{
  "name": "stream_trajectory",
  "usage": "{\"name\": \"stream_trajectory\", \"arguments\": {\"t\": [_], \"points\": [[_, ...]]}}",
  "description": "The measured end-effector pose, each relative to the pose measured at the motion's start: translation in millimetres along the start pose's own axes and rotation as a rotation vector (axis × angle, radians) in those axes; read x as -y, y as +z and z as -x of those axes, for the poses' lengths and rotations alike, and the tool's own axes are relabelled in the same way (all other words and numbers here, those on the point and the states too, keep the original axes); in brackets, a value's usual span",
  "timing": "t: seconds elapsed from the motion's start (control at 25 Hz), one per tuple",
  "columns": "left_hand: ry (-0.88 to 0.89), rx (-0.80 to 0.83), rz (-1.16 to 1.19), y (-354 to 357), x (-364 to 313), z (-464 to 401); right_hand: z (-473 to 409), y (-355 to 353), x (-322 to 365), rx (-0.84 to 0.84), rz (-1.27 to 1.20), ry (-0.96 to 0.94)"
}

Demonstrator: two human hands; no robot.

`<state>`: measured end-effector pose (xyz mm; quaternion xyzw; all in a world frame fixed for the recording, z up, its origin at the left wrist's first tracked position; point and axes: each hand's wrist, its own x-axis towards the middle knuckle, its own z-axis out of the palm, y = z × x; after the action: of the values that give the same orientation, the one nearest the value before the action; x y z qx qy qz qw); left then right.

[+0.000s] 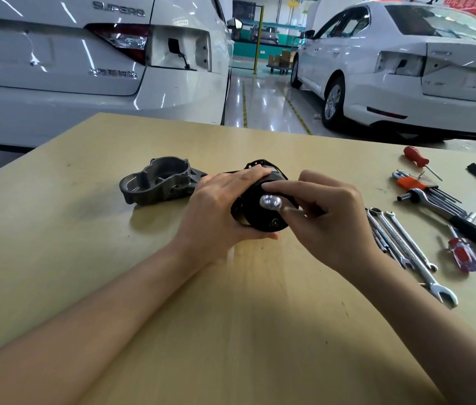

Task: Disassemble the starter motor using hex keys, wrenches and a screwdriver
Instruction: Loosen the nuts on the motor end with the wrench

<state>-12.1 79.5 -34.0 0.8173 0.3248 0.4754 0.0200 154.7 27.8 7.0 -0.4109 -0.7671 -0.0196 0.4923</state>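
a: where's the starter motor point(263, 200) now?

b: lifted just off the surface point(90, 258), near the middle. the left hand point(219, 211) wraps the black body, fingers point(248, 173) curled over the top and thumb underneath. the grey housing point(160, 185) is already off and lies just beside it, to the left.

a: and the right hand point(327, 220)?

b: its fingers are clenched round a slim tool that's too blurred to name, tip at the end cap by the shiny boss point(270, 202). the forefinger lies along the cap.

a: so a fastener on the end cap, you think?

b: that's my guess. there's a small bolt head point(275, 221) low on that face. to do it well i'd rest the motor down on the surface rather than hold it in the air, keep the tool square to the fastener and press in before turning, so it doesn't slip and round the head.

a: other tools close?

b: wrenches point(406, 247), the hex key set point(424, 188) and two screwdrivers point(464, 255) lie to the right, within reach. i'd park any loose screw beside the housing so it doesn't roll.
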Motion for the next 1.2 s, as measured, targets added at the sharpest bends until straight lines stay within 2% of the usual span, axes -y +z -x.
{"name": "stream_trajectory", "arguments": {"t": [0.12,0.36,0.6,0.76,0.92,1.08,1.2], "points": [[0.004,0.007,0.022,-0.5,-1.4,0.6,2.3,-2.7,-1.5,0.035,-0.037,-0.039],[-0.002,0.004,0.009,-0.8,-2.5,0.7,3.8,0.1,0.3,-0.056,0.035,0.029],[0.010,0.016,0.039,-2.3,-3.0,1.1,5.6,2.4,2.8,-0.029,0.054,-0.080],[-0.002,0.017,0.030,-1.4,-2.8,1.3,6.7,0.6,5.6,-0.066,0.053,0.033],[-0.014,0.019,0.012,-0.6,-2.2,1.2,5.8,4.0,6.8,-0.094,0.092,-0.002],[0.018,0.020,0.032,-2.3,-4.5,1.6,9.5,3.3,6.1,-0.053,0.053,-0.043],[0.026,-0.003,0.032,-2.2,-4.6,1.5,9.6,2.9,7.3,-0.045,0.028,0.017]]}}
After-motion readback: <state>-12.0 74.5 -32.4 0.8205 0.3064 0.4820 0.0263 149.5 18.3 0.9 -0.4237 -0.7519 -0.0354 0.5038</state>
